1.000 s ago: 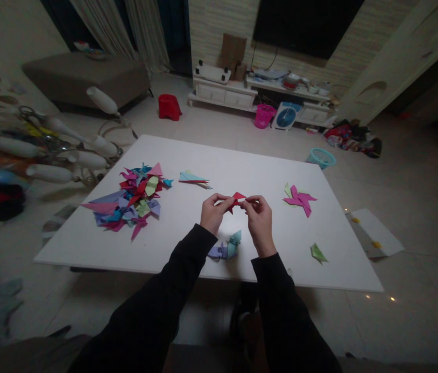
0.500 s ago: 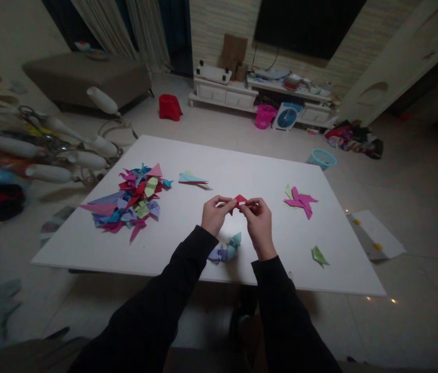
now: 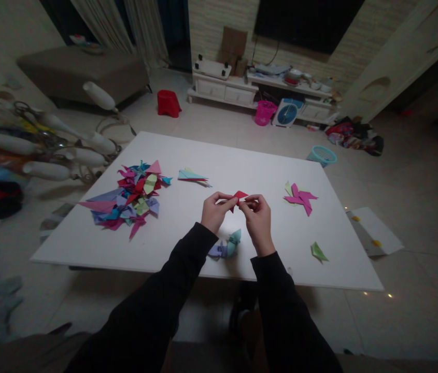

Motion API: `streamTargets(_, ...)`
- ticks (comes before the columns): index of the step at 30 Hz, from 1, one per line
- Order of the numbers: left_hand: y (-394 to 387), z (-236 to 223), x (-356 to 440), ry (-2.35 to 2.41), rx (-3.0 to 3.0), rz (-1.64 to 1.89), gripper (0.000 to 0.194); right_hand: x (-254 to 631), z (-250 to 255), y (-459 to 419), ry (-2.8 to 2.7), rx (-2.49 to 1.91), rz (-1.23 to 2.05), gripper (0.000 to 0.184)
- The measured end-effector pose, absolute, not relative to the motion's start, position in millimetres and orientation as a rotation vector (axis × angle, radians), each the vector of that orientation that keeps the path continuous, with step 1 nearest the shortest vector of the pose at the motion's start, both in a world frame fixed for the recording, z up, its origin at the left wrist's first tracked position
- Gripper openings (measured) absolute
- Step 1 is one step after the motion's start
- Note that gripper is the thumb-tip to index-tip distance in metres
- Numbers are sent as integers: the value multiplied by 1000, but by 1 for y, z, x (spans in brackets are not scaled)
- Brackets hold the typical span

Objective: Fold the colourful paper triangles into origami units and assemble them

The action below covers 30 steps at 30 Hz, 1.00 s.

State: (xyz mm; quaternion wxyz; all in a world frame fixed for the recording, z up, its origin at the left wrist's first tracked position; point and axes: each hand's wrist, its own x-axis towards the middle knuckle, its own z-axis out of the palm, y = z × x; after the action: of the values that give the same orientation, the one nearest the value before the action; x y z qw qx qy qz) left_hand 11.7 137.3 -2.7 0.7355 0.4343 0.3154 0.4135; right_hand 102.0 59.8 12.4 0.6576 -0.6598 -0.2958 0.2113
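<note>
A small piece of folded red paper [image 3: 241, 195] is pinched between both hands above the middle of the white table [image 3: 265, 166]. My left hand [image 3: 215, 211] grips its left side with thumb and fingers closed. On the right side, my right hand [image 3: 256, 220] pinches its edge, and the fingers partly cover the paper. Below the hands lies a joined origami piece in lavender and teal [image 3: 224, 249]. A pink pinwheel-like origami shape [image 3: 300, 198] rests to the right, over some light green paper. Nearer the front right is a green folded piece [image 3: 319, 252].
A heap of colourful origami [image 3: 137, 199] covers the table's left part, beside a few folded paper pieces [image 3: 193, 177]. A lamp with several white shades [image 3: 82, 155] stands off the left edge. Past the right corner is a blue basket [image 3: 322, 155]; a red stool [image 3: 168, 103] stands behind.
The red paper shows a slightly larger upper flap, and the white strip by the right fingers is less visible. Both hands keep their hold; the view has shifted slightly.
</note>
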Motion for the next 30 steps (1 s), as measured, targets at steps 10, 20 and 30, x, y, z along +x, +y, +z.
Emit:
streamTargets(10, 135, -4, 13, 684, 943, 917, 33, 103, 13, 58, -671, -1504, 460, 22)
streamTargets(20, 136, -6, 13, 665, 876, 901, 33, 104, 11, 58, -680, -1532, 442, 21)
streamTargets(30, 135, -5, 12, 665, 887, 870, 31, 104, 15, 59, -699, -1535, 407, 18)
